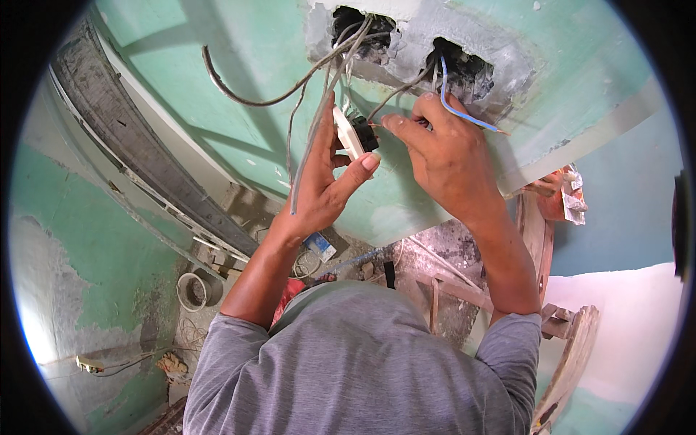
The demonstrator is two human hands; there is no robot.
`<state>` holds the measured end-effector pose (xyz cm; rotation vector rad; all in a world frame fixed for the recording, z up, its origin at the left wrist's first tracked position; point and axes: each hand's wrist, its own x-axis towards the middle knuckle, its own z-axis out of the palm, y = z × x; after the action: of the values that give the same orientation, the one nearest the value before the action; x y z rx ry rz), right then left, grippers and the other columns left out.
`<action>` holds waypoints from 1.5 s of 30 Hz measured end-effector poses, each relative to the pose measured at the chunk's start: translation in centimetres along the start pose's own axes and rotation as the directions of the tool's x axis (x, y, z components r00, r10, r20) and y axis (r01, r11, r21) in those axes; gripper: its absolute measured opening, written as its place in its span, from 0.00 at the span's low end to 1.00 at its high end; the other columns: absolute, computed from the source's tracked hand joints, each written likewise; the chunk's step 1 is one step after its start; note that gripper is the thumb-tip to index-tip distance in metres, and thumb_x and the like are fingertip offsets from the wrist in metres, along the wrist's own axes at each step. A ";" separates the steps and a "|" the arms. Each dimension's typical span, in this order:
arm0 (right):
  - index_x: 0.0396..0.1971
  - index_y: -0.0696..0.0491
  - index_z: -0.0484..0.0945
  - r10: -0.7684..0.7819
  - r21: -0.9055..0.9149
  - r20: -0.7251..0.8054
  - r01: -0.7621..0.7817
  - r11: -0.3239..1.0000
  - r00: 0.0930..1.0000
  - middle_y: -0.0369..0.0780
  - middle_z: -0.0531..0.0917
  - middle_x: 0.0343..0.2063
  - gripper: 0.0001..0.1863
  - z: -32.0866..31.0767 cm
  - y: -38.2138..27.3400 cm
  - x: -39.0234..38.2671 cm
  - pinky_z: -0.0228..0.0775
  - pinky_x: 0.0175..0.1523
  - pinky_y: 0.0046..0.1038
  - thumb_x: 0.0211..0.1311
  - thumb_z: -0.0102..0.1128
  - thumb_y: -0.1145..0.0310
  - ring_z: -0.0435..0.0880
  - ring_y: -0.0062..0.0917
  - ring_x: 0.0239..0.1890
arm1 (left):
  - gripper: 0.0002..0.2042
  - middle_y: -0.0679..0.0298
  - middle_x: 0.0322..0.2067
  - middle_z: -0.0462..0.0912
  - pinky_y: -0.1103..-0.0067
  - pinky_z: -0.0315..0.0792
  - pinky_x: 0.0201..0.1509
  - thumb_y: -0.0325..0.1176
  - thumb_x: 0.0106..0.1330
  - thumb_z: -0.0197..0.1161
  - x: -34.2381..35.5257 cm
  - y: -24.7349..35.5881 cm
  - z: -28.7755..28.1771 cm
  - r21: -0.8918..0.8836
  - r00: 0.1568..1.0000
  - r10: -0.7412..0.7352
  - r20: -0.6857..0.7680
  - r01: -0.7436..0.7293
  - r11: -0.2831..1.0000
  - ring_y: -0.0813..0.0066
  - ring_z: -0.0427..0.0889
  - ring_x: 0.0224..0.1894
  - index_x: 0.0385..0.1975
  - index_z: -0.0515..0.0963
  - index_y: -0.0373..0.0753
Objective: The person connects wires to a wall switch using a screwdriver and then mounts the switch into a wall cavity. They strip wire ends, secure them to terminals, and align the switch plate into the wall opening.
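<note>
My left hand (319, 185) grips a white wall outlet or switch plate (346, 133), thumb along its lower edge. The black back (365, 135) of the plate faces right, tilted on edge. Just right of it, my right hand (453, 156) is closed in a pinch, with a bare copper wire end (374, 125) at its thumb tip; part of its grip is hidden. Grey wires (319, 65) come out of the left wall hole (373, 43) and hang past my left hand. From the right wall hole (471, 72), a blue wire (453, 105) curves over my right fingers, its end bare.
Green painted wall (246, 65) surrounds the grey plastered patch. Below are a round bucket (194, 292), a blue-and-white packet (319, 246) and rubble on the floor. Wooden timbers (569, 362) stand at lower right, near an orange container (551, 206). A cable with a pale fitting (90, 364) lies lower left.
</note>
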<state>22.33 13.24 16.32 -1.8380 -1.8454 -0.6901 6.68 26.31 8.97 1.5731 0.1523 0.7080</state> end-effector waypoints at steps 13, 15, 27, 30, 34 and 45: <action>0.42 0.48 0.87 0.022 -0.035 0.026 -0.021 0.999 0.999 0.39 0.76 0.35 0.11 -0.3 -0.3 0.0 0.79 0.40 0.36 0.59 0.62 0.72 0.82 0.33 0.42 | 0.50 0.54 0.66 0.68 0.72 0.74 0.59 0.45 0.72 0.68 0.4 0.0 -0.7 0.111 1.000 0.029 0.012 -0.030 0.993 0.68 0.75 0.56 0.82 0.35 0.41; 0.41 0.48 0.87 0.022 -0.035 0.028 -0.021 0.999 0.999 0.39 0.77 0.35 0.11 -0.2 -0.2 0.0 0.79 0.40 0.35 0.59 0.62 0.72 0.82 0.33 0.42 | 0.51 0.53 0.67 0.67 0.71 0.74 0.62 0.44 0.71 0.69 0.4 0.3 -0.9 0.140 1.000 0.016 0.021 -0.019 0.990 0.67 0.75 0.57 0.82 0.36 0.41; 0.41 0.46 0.86 0.030 -0.019 0.040 -0.029 0.999 0.999 0.37 0.76 0.35 0.12 -0.5 -0.2 0.1 0.79 0.41 0.36 0.58 0.61 0.71 0.81 0.33 0.43 | 0.50 0.45 0.67 0.69 0.67 0.72 0.63 0.46 0.70 0.68 0.7 -0.1 -1.2 0.146 0.997 0.070 0.045 -0.076 0.986 0.61 0.77 0.61 0.80 0.39 0.34; 0.41 0.45 0.86 0.027 -0.001 0.051 -0.027 1.000 0.998 0.37 0.75 0.35 0.12 -0.5 0.0 0.1 0.78 0.41 0.36 0.59 0.60 0.71 0.81 0.33 0.42 | 0.50 0.42 0.69 0.68 0.67 0.75 0.61 0.44 0.71 0.68 0.7 -0.3 -0.9 0.166 0.992 0.120 0.033 -0.124 0.978 0.60 0.78 0.61 0.80 0.40 0.30; 0.40 0.46 0.86 0.023 0.009 0.054 -0.024 1.000 0.998 0.37 0.75 0.34 0.10 -0.5 0.2 0.1 0.78 0.41 0.36 0.60 0.59 0.71 0.80 0.34 0.42 | 0.50 0.41 0.73 0.62 0.69 0.74 0.61 0.44 0.70 0.68 0.5 -0.2 -1.1 0.168 0.998 0.046 0.046 -0.053 0.984 0.59 0.76 0.63 0.80 0.39 0.30; 0.38 0.49 0.85 -0.066 0.048 0.033 0.064 0.997 0.997 0.37 0.75 0.34 0.09 -0.7 1.1 0.1 0.78 0.44 0.36 0.59 0.60 0.71 0.80 0.33 0.44 | 0.54 0.38 0.75 0.57 0.70 0.75 0.55 0.55 0.69 0.67 0.4 -0.9 -1.2 0.318 0.983 0.142 0.112 -0.171 0.933 0.54 0.74 0.63 0.81 0.34 0.36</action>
<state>23.37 12.86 16.96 -1.7777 -1.9341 -0.6362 6.64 27.71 8.20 1.9479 0.0817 0.7641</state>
